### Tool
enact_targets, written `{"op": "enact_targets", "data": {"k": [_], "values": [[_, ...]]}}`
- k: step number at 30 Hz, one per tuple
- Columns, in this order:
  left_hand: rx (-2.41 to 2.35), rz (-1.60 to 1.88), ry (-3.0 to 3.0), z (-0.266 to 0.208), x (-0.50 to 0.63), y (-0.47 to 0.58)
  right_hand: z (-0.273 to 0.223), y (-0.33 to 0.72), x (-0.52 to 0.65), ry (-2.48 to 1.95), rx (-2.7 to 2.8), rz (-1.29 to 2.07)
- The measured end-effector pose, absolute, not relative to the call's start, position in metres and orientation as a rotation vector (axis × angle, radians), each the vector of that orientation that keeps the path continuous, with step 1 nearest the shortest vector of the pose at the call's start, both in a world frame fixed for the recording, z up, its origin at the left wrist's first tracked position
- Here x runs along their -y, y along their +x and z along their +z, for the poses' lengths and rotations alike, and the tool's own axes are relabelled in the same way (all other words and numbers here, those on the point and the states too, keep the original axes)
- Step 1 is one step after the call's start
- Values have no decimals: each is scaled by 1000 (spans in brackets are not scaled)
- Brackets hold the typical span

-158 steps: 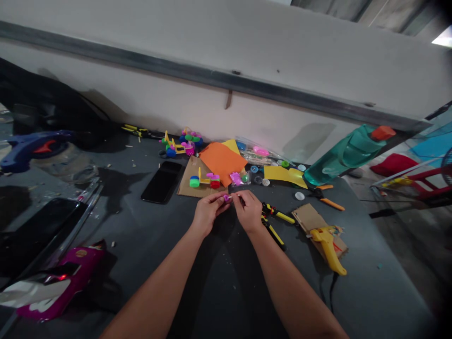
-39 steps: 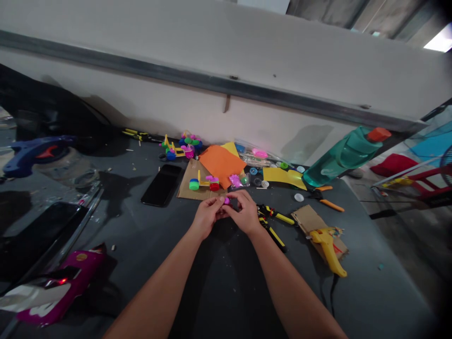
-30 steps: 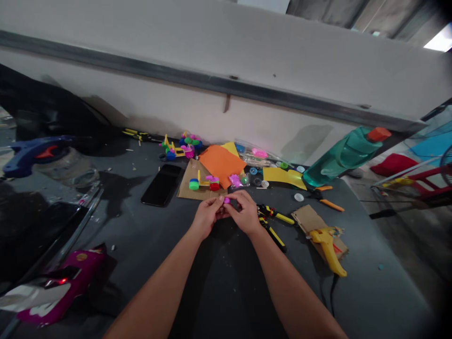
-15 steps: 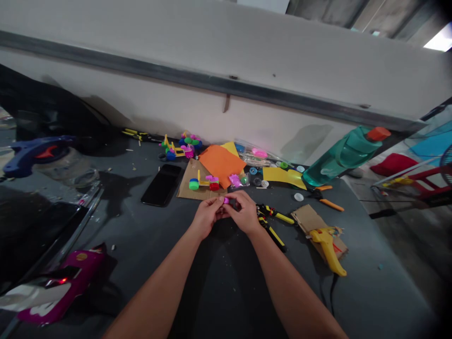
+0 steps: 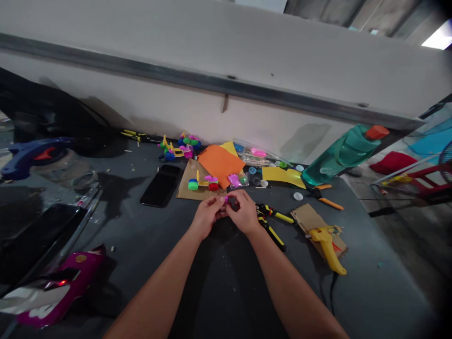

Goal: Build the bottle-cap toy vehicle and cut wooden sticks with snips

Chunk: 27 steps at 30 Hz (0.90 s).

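Pinching purple piece (image 5: 226,199) (partly hidden), between left hand (image 5: 206,217) and right hand (image 5: 244,214)

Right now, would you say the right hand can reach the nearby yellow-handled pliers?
Probably yes: the pliers lie beside the right hand, handles uncovered, though it seems busy with a purple piece.

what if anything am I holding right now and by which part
A small purple piece, at the fingertips of your left hand. Which part is gripped, and whether your right hand holds it too, can't be told.
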<state>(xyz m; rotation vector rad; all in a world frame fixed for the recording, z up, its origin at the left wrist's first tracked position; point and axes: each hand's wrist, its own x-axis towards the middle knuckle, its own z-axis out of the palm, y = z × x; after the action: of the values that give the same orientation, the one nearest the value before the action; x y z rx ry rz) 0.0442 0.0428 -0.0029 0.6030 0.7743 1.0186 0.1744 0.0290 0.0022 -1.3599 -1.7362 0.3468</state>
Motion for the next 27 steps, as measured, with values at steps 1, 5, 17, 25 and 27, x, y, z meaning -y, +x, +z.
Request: {"op": "enact_targets", "data": {"k": [1,5,17,25,27], "values": [[-775,1020,610,-3,-43,44,2,174,-29,-1356,1744,347],[-797,1016,567,-4,-43,44,4,174,-28,-1346,1733,381],[-782,992,539,-3,-44,44,6,175,-28,-1298,1754,380],[-785,989,560,-2,-43,44,5,175,-28,-1300,1743,368],[-784,987,575,-2,-43,44,5,175,-28,-1306,1745,366]]}}
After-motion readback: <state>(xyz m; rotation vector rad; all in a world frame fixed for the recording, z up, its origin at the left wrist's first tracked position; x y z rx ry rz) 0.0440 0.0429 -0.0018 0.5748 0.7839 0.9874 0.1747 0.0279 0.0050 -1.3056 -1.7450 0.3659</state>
